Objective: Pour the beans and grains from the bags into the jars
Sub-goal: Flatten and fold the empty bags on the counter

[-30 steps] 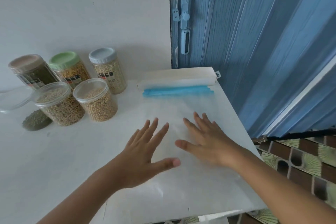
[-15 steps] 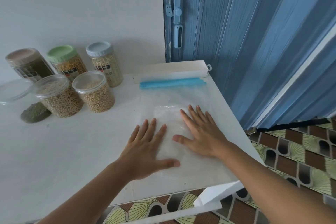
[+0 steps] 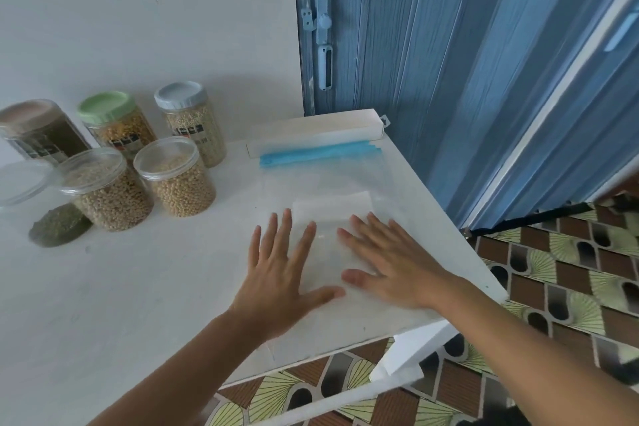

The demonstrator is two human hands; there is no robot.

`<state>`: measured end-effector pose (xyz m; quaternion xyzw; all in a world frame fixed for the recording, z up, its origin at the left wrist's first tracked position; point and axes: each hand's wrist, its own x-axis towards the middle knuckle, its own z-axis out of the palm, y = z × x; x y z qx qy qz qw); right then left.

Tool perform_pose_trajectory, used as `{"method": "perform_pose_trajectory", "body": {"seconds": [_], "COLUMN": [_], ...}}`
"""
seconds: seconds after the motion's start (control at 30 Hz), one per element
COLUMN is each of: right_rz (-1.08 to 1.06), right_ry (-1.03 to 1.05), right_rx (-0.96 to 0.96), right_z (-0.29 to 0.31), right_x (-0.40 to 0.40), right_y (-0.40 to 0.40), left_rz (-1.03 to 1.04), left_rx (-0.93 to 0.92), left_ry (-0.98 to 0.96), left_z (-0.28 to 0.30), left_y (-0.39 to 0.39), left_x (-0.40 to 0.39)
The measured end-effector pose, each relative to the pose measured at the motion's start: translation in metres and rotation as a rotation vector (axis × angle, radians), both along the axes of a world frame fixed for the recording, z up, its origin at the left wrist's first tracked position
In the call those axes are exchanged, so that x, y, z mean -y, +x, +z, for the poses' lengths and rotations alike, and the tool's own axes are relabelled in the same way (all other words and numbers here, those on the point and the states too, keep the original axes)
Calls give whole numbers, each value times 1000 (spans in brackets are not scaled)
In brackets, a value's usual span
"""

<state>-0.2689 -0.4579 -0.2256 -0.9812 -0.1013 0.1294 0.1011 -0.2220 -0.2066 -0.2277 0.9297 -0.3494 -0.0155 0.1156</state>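
Head view: looking down at a white table point(image 3: 103, 304), its near right corner closest to me.
Left hand point(image 3: 280, 273): flat on the table near the front edge, fingers straight and spread, thumb reaching onto the bag; it grips nothing.
Right hand point(image 3: 394, 266): flat on the bag just beside the left, fingers straight and slightly fanned, pressing down rather than holding.
Bag point(image 3: 332, 211): clear, looks empty, lying flat by the right edge under both palms; its long axis runs from the hands away to the back edge.
Blue zip strip point(image 3: 318, 156): the bag's far end, straight ahead of the fingertips and crosswise to them.
Key relation: the bag's mouth lies beyond the fingers, not under them; the right hand sits more squarely on it, so I'd judge it the nearer for any lift.
White box point(image 3: 314, 137): long, at the back right corner, just behind the strip.
Jars point(image 3: 174, 176): five clustered at the back left, well apart from the hands, all holding grain or beans.
Loose lid point(image 3: 20, 180): clear, at the left edge.
Green pile point(image 3: 58, 225): spilled just in front of the jars.
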Motion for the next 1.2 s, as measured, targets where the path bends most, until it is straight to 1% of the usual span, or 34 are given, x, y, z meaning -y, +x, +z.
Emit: {"method": "perform_pose_trajectory", "body": {"seconds": [0.07,0.1,0.13,0.23,0.3,0.37,0.4,0.43,0.5,0.57,0.6,0.7,0.8,0.9,1.03,1.2], "right_rz": [15,17,18,18,0,-54,-70,-48,67,168,191,208,178,150,68,20], "right_ry": [-2,-6,-14,-3,66,178,223,238,217,213,201,131,118,139,263,285], "right_rx": [10,20,24,19,-4,-36,-21,35,128,96,79,110,120,75,-64,-185], "right_z": [-2,-3,-5,-5,-1,6,9,14,27,38,41,43,42,46,53,63], "right_x": [0,1,2,4,4,6,7,7,5,3,3,4,5,5,10,13], "right_y": [-1,-2,-1,2,3,2,0,-2,-9,-15,-17,-17,-12,-3,15,32], "left_rz": [-191,-297,-368,-421,-432,-424,-412,-392,-345,-270,-216,-90,-56,-46,-69,-98], "left_rx": [196,273,319,346,356,357,358,355,325,273,216,89,-5,-65,-30,3], "left_ry": [-147,-179,-171,-126,-90,-36,-16,-6,-6,-31,-65,-159,-139,-103,113,182], "left_z": [2,0,-3,-7,-4,0,1,3,8,12,15,24,32,40,47,50], "left_y": [-12,-18,-23,-26,-24,-24,-24,-24,-23,-19,-18,-9,-2,-4,-13,-1], "left_x": [-7,-9,-11,-12,-6,3,6,9,13,15,16,18,22,20,15,17]}}
